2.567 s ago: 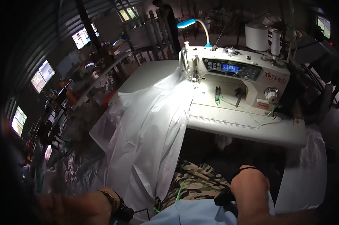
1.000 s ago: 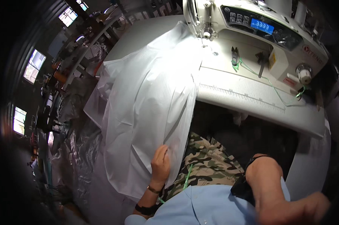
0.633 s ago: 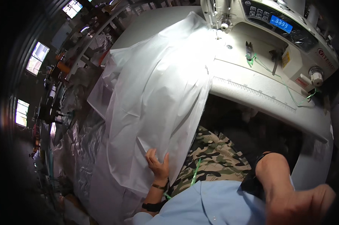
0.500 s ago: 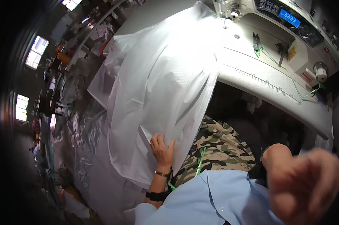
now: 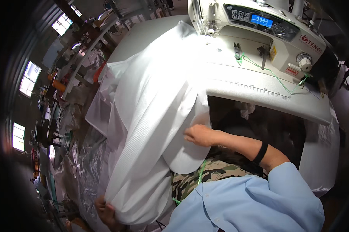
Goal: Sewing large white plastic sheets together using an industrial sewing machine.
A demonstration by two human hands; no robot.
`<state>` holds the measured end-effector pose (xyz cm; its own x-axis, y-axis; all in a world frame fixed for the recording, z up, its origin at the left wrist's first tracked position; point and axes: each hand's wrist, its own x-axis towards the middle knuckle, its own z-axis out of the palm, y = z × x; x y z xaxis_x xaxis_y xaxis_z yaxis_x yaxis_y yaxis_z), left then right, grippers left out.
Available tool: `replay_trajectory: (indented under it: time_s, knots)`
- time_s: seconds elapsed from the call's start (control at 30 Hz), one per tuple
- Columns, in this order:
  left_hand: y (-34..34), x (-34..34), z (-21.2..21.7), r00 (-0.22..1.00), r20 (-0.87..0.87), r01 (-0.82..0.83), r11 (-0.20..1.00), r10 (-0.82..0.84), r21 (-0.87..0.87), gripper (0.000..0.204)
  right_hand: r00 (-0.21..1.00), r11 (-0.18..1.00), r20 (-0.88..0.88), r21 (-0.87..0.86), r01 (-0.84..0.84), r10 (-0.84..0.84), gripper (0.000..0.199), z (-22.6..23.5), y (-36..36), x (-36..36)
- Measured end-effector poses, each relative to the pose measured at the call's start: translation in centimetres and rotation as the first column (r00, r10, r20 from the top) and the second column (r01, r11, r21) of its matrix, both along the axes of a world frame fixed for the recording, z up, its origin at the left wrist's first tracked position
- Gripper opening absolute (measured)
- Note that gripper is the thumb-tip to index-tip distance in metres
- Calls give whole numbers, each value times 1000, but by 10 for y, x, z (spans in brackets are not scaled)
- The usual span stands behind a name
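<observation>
A large sheet of white fabric with a fine texture drapes from the sewing machine's bed down over my lap, in long folds. At its lower left corner my left hand is closed on the edge, some fingers hidden by the cloth. My right hand reaches across from the right, its fingers bent together on the fabric near its right-hand edge; the fingertips are slightly blurred. The far end of the cloth lies by the needle area of the white sewing machine, under a bright light.
Small thread snips and a green cord lie on the machine bed. A ruler scale runs along the table's near edge, above a dark gap. Crumpled clear plastic is at the left. Camouflage cloth covers my lap.
My right hand has swung in from the lower right onto the fabric. My left hand has moved down and left to the corner, and the cloth has folded over.
</observation>
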<state>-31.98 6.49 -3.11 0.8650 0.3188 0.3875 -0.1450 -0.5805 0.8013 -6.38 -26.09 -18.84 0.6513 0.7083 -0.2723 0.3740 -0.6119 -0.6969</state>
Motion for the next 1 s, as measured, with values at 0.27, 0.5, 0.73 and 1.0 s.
replay_trajectory:
  time_s: [0.27,0.5,0.73,1.0]
  knots:
    - [-36,35,98,995,-96,-9,981,-10,-194,50,877,38,-314,946,322,363,50,-12,91,44]
    - [55,145,122,942,-36,-287,858,333,427,29,301,608,-704,709,358,643,45,0,140,-67]
    - [147,239,-2,956,-80,13,234,283,972,16,339,657,-806,592,467,485,34,-2,79,-71]
    - [-121,191,14,885,-34,426,781,-464,457,8,287,692,-846,533,487,450,29,24,16,-95]
